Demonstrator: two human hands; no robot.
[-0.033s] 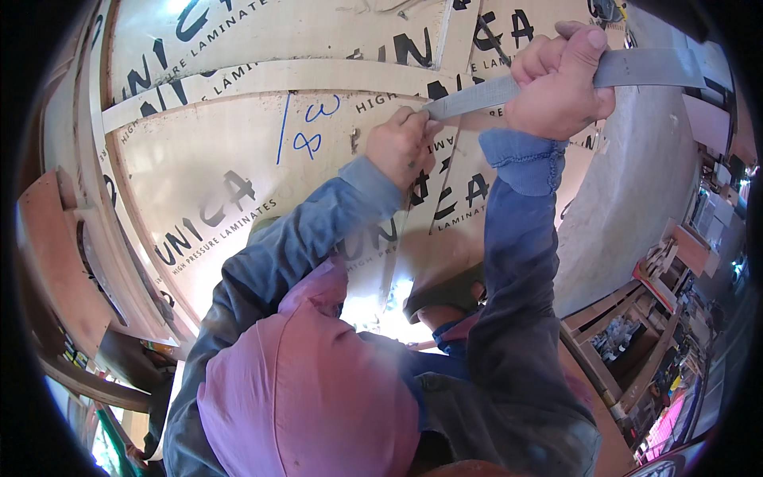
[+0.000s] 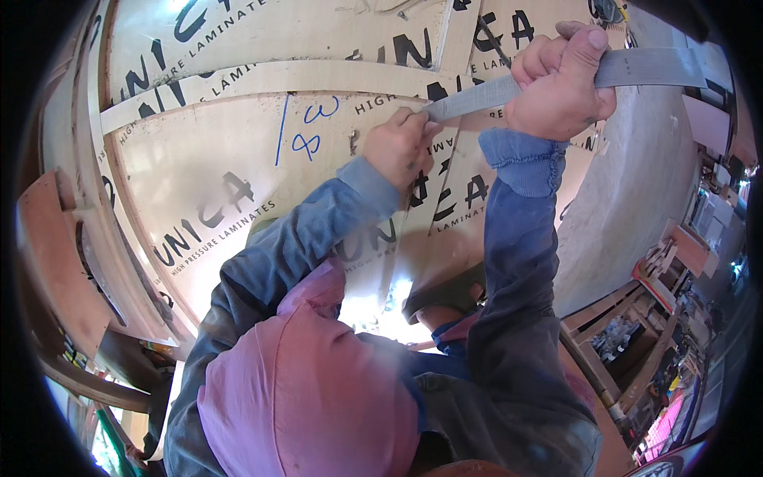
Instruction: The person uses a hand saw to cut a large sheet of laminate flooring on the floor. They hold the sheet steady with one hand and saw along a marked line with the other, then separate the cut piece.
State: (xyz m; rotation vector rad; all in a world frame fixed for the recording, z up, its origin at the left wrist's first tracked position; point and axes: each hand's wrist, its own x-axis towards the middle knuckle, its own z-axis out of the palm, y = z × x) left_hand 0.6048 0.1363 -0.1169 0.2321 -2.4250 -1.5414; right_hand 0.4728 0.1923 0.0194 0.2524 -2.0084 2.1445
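Note:
A long grey flat strip, which looks like a steel ruler [image 2: 652, 68], slants across the upper right of the head view. My right hand [image 2: 560, 83] wraps around it partway along, thumb on top, and its squared end sticks out to the right. At the other end my left hand [image 2: 401, 147] pinches the strip between thumb and fingers, knuckles close to the board. Beneath both hands spreads a pale laminate-faced panel [image 2: 214, 143] with black print and blue handwritten marks. A narrow light batten [image 2: 318, 77] crosses it just beyond my left hand.
Another light strip [image 2: 449, 179] runs down the panel beside my left hand. A whitish sheet [image 2: 636, 167] lies to the right. Farther right stands a wooden frame [image 2: 612, 318] holding odds and ends. Curved wooden pieces [image 2: 63, 254] lean at the left. Pink cloth [image 2: 310, 389] fills the lower middle.

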